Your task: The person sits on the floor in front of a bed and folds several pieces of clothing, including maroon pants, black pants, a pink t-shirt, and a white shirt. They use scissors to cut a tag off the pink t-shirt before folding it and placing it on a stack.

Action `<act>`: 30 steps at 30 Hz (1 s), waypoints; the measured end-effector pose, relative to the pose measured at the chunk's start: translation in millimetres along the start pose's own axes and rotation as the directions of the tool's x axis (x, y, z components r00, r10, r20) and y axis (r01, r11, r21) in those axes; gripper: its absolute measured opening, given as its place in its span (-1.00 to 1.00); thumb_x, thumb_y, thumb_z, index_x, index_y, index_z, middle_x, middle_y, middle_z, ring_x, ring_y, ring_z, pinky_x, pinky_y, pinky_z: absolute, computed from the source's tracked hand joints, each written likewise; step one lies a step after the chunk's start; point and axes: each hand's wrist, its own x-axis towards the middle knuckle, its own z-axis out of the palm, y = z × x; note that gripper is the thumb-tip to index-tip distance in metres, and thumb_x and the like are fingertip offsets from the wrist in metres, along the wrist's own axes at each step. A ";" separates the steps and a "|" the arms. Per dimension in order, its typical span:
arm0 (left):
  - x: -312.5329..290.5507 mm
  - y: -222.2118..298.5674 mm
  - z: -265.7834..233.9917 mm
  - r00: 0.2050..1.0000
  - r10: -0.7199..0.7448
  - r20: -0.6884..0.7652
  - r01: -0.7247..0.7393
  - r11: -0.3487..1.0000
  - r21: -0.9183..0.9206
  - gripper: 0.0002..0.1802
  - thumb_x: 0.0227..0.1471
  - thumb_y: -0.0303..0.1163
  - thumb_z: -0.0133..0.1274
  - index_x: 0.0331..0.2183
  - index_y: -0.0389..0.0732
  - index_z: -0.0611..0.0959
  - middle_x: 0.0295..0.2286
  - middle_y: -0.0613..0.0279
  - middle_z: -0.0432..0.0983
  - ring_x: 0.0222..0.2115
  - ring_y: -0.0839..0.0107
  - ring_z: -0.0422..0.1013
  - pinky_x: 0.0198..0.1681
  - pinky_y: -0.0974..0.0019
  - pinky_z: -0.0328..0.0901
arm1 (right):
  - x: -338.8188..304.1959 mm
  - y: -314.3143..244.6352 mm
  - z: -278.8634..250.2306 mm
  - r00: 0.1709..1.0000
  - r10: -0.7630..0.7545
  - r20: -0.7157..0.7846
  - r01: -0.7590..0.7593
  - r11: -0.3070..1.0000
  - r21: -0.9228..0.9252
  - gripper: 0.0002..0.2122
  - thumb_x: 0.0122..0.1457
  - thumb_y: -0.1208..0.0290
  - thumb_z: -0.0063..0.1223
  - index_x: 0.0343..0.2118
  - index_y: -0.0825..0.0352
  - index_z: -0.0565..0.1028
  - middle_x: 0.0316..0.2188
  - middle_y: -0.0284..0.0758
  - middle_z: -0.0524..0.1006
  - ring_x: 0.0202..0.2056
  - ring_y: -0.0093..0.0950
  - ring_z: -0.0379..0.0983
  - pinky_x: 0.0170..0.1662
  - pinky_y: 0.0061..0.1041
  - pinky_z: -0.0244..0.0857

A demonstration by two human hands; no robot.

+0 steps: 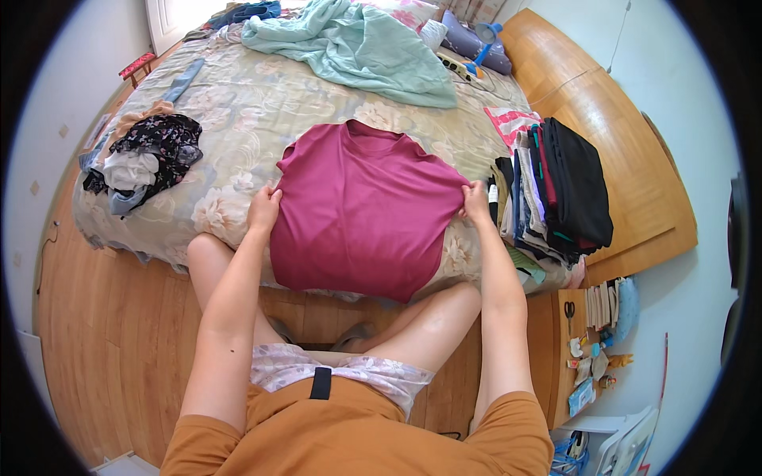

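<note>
A magenta shirt (361, 210) lies spread on the near edge of the bed, its lower part hanging over the side. My left hand (263, 208) grips the shirt's left edge and my right hand (475, 201) grips its right edge, near the sleeves. Both arms reach forward from below. My knees are against the bed under the shirt.
The bed has a floral cover (254, 111). A stack of folded clothes (556, 190) stands at the right beside my right hand. A heap of dark patterned and white clothes (147, 159) lies at the left. A mint blanket (357, 47) lies further back. Wooden floor (119, 333) lies below.
</note>
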 end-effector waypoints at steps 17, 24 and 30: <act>-12.2 -3.4 -10.1 0.992 0.085 0.091 -0.070 0.985 -0.160 -0.72 0.07 -0.24 0.15 -0.39 -0.30 0.61 -0.55 0.21 0.57 -0.55 0.47 0.43 -0.41 0.33 0.29 | -129.7 26.8 53.4 0.986 -0.155 -0.066 0.129 0.948 -0.292 -0.56 -0.13 0.42 0.26 -0.17 0.47 0.40 -0.36 -0.15 0.53 -0.30 -0.27 0.49 -0.17 -0.36 0.39; -17.3 3.7 -12.7 0.996 0.082 0.045 -0.076 0.991 -0.113 -0.72 0.07 -0.24 0.13 -0.38 -0.30 0.62 -0.53 0.12 0.60 -0.53 0.34 0.49 -0.39 0.28 0.31 | -153.0 -10.7 49.1 0.980 -0.018 -0.197 -0.028 0.973 -0.229 -0.65 -0.09 0.48 0.23 -0.21 0.37 0.38 -0.30 -0.15 0.47 -0.29 -0.27 0.46 -0.16 -0.34 0.36; -18.7 5.4 -9.3 0.994 0.101 0.040 -0.096 0.988 -0.117 -0.71 0.07 -0.22 0.13 -0.38 -0.31 0.63 -0.52 0.10 0.60 -0.51 0.31 0.50 -0.38 0.27 0.32 | -172.3 2.6 55.6 0.931 -0.270 -0.245 0.174 0.919 -0.352 -0.76 -0.04 0.40 0.24 -0.36 0.38 0.44 -0.34 -0.17 0.46 -0.31 -0.25 0.45 -0.17 -0.32 0.36</act>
